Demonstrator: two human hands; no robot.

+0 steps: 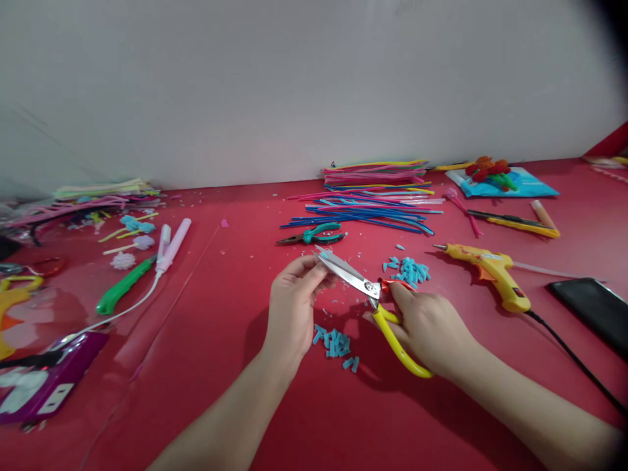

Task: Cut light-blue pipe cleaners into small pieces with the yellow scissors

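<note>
Red table (216, 418), pale wall (235, 91) behind. Our right hand (434, 327) has its grip around the scissors (369, 286), blades up at a tiny blue piece (324, 256) our left hand (293, 294) is pinching, above the table. Glue gun's (505, 281) label (492, 256) is too small to read.
</note>
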